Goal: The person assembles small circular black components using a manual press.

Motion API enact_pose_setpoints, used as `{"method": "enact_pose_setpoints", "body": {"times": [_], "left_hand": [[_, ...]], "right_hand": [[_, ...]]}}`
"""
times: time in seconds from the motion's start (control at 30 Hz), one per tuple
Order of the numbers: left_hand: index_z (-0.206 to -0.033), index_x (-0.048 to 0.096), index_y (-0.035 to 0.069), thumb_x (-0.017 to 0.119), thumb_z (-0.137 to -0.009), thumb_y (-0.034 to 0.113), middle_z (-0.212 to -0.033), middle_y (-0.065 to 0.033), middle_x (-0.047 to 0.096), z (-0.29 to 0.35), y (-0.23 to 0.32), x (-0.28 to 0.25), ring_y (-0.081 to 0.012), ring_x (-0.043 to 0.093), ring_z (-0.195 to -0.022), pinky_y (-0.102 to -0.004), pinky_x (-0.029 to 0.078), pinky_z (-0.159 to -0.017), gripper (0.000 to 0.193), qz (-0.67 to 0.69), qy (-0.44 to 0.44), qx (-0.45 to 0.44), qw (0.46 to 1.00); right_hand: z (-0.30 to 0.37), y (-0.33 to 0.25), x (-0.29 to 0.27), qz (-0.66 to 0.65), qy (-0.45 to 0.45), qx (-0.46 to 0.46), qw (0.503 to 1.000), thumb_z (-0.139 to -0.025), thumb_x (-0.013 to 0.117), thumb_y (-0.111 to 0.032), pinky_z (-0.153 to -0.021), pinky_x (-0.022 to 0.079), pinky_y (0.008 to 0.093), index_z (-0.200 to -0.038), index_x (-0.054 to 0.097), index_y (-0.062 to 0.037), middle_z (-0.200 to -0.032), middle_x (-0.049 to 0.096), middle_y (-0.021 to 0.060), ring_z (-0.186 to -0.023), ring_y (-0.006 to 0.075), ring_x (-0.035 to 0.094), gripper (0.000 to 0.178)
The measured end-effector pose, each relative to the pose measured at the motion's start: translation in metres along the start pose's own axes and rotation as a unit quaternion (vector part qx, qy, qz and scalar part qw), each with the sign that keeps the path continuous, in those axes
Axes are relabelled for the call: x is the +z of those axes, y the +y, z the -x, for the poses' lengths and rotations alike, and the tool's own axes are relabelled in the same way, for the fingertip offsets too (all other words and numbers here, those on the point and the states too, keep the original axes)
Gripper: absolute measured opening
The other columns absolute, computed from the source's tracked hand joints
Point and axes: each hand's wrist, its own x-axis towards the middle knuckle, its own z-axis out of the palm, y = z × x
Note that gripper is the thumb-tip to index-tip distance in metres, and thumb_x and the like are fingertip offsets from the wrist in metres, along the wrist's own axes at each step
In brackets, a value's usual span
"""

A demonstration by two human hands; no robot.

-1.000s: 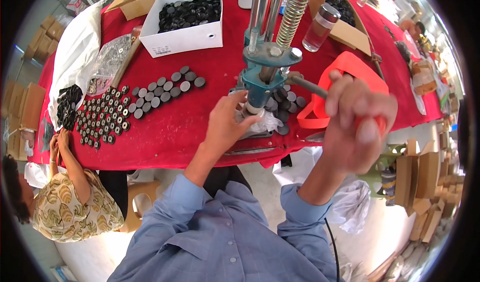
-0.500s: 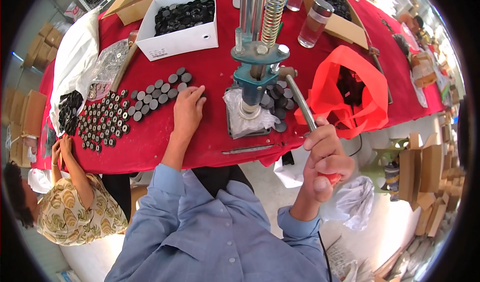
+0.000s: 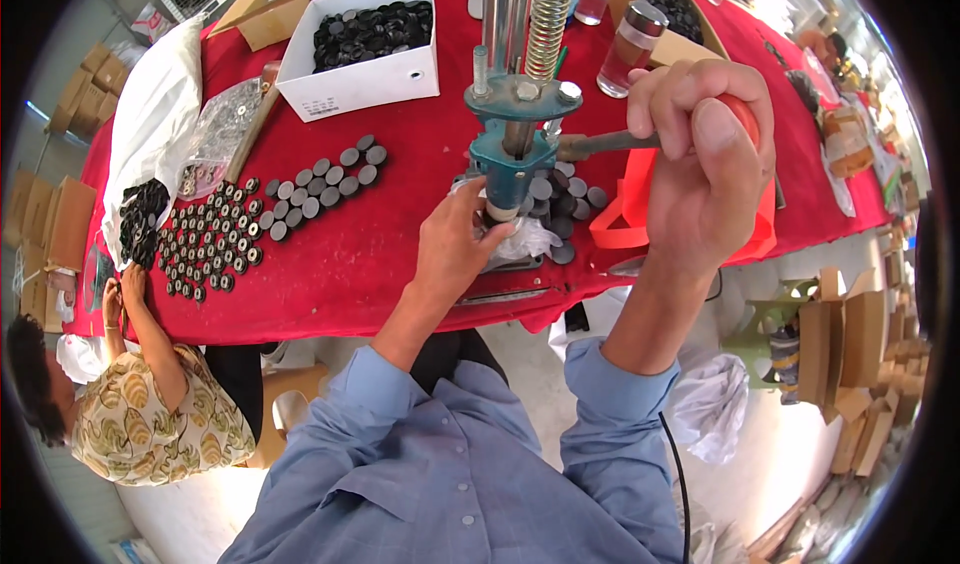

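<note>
A hand-operated lever press [image 3: 513, 159] with a blue-green body, steel columns and a spring stands on the red-covered table. My right hand [image 3: 710, 154] is wrapped round the red grip [image 3: 741, 116] of its lever [image 3: 620, 142], which now lies about level. My left hand [image 3: 455, 239] is at the foot of the press, with fingers and thumb closed in beside the lower end of the ram [image 3: 500, 210]. What they pinch, if anything, is hidden. Crumpled clear plastic [image 3: 535, 239] covers the press base. Dark round discs [image 3: 555, 199] are piled just behind and right of it.
Left of the press lie rows of grey-topped discs [image 3: 312, 207] and many black rings with metal centres [image 3: 205, 244]. Behind stands a white box of black discs [image 3: 305, 94]. A red bag [image 3: 625, 224] and a glass bottle [image 3: 630, 49] are right. A co-worker [image 3: 165, 404] sits at left.
My left hand has moved right from the disc rows to the press ram. My right hand has swung the lever upward and away from me; the ram appears lower relative to its base plastic.
</note>
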Motion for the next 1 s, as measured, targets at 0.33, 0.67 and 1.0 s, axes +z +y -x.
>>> {"method": "enact_pose_setpoints", "body": {"times": [0.33, 0.67, 1.0], "left_hand": [[-0.125, 0.061, 0.002, 0.090, -0.074, 0.017, -0.102, -0.0142, 0.069, -0.006, -0.013, -0.015, -0.0293, 0.067, -0.086, -0.0390, 0.056, -0.074, 0.061, -0.014, 0.040, 0.021, 0.999], [-0.121, 0.067, 0.007, 0.072, -0.085, 0.002, -0.124, -0.0135, 0.061, -0.019, -0.111, -0.074, -0.0345, 0.056, -0.108, -0.0451, 0.047, -0.093, 0.037, -0.375, 0.071, 0.059, 0.922], [-0.124, 0.068, 0.004, 0.085, -0.079, 0.009, -0.102, -0.0146, 0.070, 0.018, -0.071, -0.060, -0.0231, 0.064, -0.074, -0.0353, 0.054, -0.069, 0.049, -0.118, 0.088, -0.086, 0.985]], "right_hand": [[0.030, -0.006, 0.000, 0.009, 0.014, -0.035, 0.999, -0.086, 0.069, -0.018, -0.094, 0.047, 0.0463, -0.098, 0.055, -0.0035, -0.073, 0.055, 0.0061, -0.067, 0.0201, 0.057, 0.023], [0.136, -0.009, -0.006, 0.093, 0.044, -0.050, 0.993, -0.086, 0.074, -0.040, -0.105, 0.036, 0.0571, -0.087, 0.054, -0.0134, -0.068, 0.050, 0.0009, -0.075, 0.0249, 0.060, 0.034], [0.106, -0.017, -0.005, 0.071, 0.015, -0.041, 0.997, -0.084, 0.074, -0.031, -0.102, 0.038, 0.0564, -0.089, 0.056, -0.0095, -0.069, 0.052, 0.0036, -0.070, 0.0249, 0.058, 0.028]]}}
